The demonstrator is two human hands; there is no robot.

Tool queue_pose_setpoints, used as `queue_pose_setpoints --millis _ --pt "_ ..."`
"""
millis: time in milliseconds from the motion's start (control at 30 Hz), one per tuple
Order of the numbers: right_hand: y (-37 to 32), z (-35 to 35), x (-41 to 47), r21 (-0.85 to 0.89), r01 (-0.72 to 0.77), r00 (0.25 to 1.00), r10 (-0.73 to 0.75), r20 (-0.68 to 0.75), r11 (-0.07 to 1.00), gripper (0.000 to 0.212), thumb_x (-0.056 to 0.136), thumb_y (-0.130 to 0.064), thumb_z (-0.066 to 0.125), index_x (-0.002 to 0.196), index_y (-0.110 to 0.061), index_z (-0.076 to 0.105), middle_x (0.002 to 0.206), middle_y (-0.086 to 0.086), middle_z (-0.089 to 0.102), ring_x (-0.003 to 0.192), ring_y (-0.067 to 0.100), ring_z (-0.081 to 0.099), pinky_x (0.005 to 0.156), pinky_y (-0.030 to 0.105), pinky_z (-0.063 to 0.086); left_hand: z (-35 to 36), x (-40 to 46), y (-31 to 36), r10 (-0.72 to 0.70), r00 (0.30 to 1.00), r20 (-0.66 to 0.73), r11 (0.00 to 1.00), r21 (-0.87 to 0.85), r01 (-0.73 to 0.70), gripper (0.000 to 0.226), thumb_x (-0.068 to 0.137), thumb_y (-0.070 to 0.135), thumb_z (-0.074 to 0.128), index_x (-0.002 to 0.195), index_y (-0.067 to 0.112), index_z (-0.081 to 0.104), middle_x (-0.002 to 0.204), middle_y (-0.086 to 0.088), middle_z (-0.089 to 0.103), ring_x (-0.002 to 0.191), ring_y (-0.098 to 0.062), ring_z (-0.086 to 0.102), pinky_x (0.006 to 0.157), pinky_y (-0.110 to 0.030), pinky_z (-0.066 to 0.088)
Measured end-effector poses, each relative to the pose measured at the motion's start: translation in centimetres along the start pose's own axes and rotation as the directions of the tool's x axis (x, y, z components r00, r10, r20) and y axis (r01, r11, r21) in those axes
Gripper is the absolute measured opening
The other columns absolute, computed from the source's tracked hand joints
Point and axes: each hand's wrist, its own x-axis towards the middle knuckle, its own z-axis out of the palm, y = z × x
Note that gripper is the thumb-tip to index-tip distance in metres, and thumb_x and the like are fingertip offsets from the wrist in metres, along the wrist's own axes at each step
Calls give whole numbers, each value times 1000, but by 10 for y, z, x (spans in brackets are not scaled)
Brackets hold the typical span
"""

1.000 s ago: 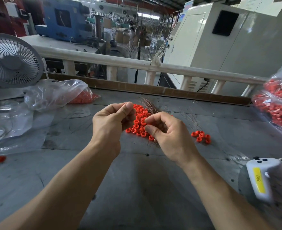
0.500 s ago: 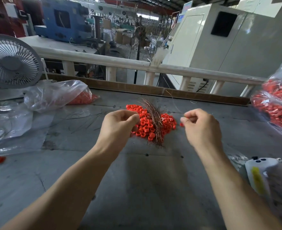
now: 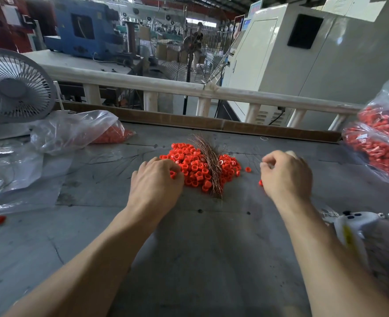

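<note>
Centrally on the surface [image 3: 200,248] lie red rings [image 3: 193,165], with a wire bundle [image 3: 212,165] across them. The left hand [image 3: 157,186] clamps its fingers on rings at the pile's left edge. The right hand [image 3: 287,175], just right of the pile, has its fingers pinched together.

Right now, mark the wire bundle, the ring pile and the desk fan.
wire bundle [image 3: 212,164]: head view, middle strands.
ring pile [image 3: 190,166]: head view, left half.
desk fan [image 3: 14,88]: head view, grille hub.

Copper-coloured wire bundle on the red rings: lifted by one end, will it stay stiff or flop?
Probably droops: the bundle of thin copper-coloured wires is fine strands, fanned at its far end. Strands may slip out, as no tie shows. Likely light: it rests atop the small red plastic rings.
</note>
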Motion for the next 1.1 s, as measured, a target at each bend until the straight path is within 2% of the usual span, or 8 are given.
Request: queue_pose_setpoints --millis 100,233,433,567,633,833,967,1100 --pt "-13 12 -4 14 145 982 -145 117 989 20 96 -16 62 107 -24 77 113 5 73 108 35 57 91 39 46 3 1 -1 9 1000 13 998 59 -9 24 96 37 57 116 36 71 124 5 64 118 -23 51 91 -35 31" --pt "-18 23 -6 -145 147 948 -97 302 978 41 95 -11 52 129 -28 69 131 2 68 125 31 49 100 41 36 4 1 -2 5 1000 15 998 64 -6 25 97 36 57 117 36 71 125 6 64 118 -22 50 87 -33 25" --pt "-28 17 -12 -63 108 952 -86 292 992 42 94 -9 53 125 -30 72 122 12 71 123 33 52 102 41 38 4 1 -1 31 999 44 998 51 -33 24 98 35 56 117 33 71 116 5 66 114 -23 50 86 -34 27" --pt "-34 14 -17 84 134 934 -155 322 987 36 95 -10 54 116 -28 76 119 4 76 117 30 63 106 38 47 4 0 1 61 996 67 998 22 -62 27 97 33 58 121 31 70 119 4 67 115 -23 54 97 -39 40" --pt "-38 12 -22 159 134 925 -181 333 978 35 95 -10 53 114 -28 77 117 1 77 110 27 68 101 34 52 4 -1 1 67 995 68 998 7 -68 28 97 32 60 123 30 70 120 3 67 116 -23 55 101 -40 43" --pt "-43 7 -25 308 129 939 -216 268 943 28 97 -12 58 110 -28 77 108 -7 77 102 15 69 92 24 51 3 -1 2 70 995 65 997 -24 -69 30 95 29 64 125 28 69 123 2 66 115 -22 58 101 -39 46" --pt "-35 -2 -18 285 107 934 -195 299 953 11 93 -22 67 88 -29 75 83 -13 72 82 15 68 75 30 52 4 0 1 72 995 63 997 -17 -71 30 94 29 65 124 29 69 125 2 64 120 -23 56 105 -41 43" --pt "-30 -5 -16 253 54 879 -167 448 966 32 89 -51 74 71 -25 71 68 -7 70 70 15 65 63 29 48 3 -2 2 71 997 19 997 -1 -71 17 94 30 64 110 32 72 116 5 64 115 -22 55 101 -40 43"
